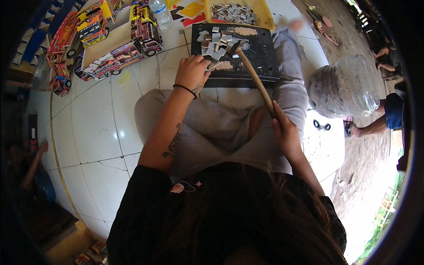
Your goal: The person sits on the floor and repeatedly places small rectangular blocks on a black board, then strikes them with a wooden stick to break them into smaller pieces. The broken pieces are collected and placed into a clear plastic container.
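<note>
My right hand [285,132] grips the lower end of a hammer's wooden handle [257,81]. The hammer head [236,47] is over the black board [263,66] in front of my crossed legs, beside a pile of small grey and brown square pieces [216,44]. At the board's near left edge my left hand [193,72] is closed, its fingertips pinching a small thin light piece [215,67]. Its exact kind is too small to tell, and my fingers partly hide it. Two worn tan patches show on the board.
Beyond the board sits a yellow tray [266,17] full of similar pieces. Colourful toy trucks [117,55] and a plastic bottle [160,13] stand at the far left. To the right are a wrapped bundle [344,86], scissors handles [322,125] and another person's leg [373,128].
</note>
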Action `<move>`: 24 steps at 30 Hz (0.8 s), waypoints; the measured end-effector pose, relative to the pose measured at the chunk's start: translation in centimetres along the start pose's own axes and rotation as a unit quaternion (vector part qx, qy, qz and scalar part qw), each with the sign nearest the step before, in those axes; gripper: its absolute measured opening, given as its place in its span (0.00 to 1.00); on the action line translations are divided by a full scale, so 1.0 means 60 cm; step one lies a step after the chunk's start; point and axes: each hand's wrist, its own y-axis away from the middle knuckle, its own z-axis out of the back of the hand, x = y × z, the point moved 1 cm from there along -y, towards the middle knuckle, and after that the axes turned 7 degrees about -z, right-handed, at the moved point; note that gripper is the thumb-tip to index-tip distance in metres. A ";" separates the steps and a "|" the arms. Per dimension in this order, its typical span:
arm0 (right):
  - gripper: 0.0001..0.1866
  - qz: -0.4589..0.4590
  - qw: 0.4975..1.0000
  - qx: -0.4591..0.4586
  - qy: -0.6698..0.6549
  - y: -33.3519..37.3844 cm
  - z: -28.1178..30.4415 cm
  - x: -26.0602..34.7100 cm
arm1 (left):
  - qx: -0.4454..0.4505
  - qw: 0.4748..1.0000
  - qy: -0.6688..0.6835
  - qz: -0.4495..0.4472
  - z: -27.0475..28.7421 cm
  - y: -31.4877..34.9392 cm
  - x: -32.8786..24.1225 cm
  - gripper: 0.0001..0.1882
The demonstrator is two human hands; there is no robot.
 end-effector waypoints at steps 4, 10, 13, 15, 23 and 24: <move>0.27 0.028 0.999 -0.029 -0.012 -0.003 0.005 0.009 | 0.083 0.995 0.039 0.034 -0.001 -0.017 0.014 0.08; 0.27 0.015 0.999 -0.022 -0.033 -0.004 0.006 0.011 | -0.064 0.951 0.269 0.139 -0.029 -0.041 0.010 0.05; 0.27 0.022 0.999 -0.018 -0.026 -0.004 0.006 0.011 | -0.098 0.958 0.235 0.131 -0.044 -0.043 -0.003 0.05; 0.27 0.024 0.999 -0.014 -0.018 -0.003 0.007 0.015 | -0.136 0.973 0.160 0.098 -0.046 -0.036 -0.010 0.06; 0.28 0.015 0.999 0.024 0.025 0.002 0.025 0.060 | -0.170 0.977 0.122 0.044 -0.053 -0.016 -0.010 0.07; 0.28 0.022 0.999 0.021 0.042 0.004 0.027 0.067 | -0.175 0.977 0.118 0.038 -0.055 -0.016 -0.010 0.07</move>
